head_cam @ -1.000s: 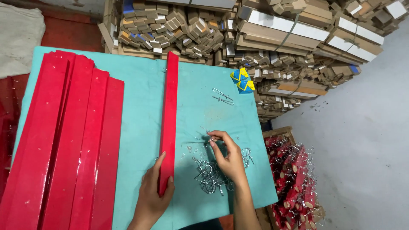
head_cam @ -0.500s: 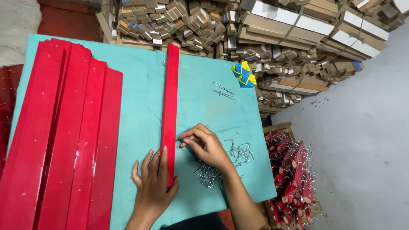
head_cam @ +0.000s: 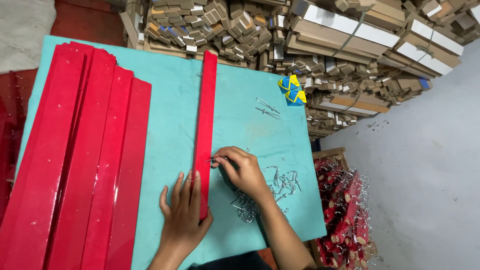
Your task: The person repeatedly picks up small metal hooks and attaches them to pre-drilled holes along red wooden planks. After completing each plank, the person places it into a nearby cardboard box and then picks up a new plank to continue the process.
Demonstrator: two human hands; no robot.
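The right hand (head_cam: 243, 170) pinches a small metal hook (head_cam: 214, 160) at its fingertips, held against the right edge of the single red strip (head_cam: 205, 125); the left hand (head_cam: 184, 212) lies flat and open, fingers spread, pressing down the strip's near end on the teal table (head_cam: 170, 115); the strip looks long, thin, stiff and glossy, likely light and apt to slide, so pinning it flat seems sound; the hook is tiny and springy-looking, best nipped at its bend; the loose pile of hooks (head_cam: 270, 192) is tangled and partly behind the wrist; the hook's tip is too small to make out; the stacked red strips (head_cam: 75, 165) run out of view.
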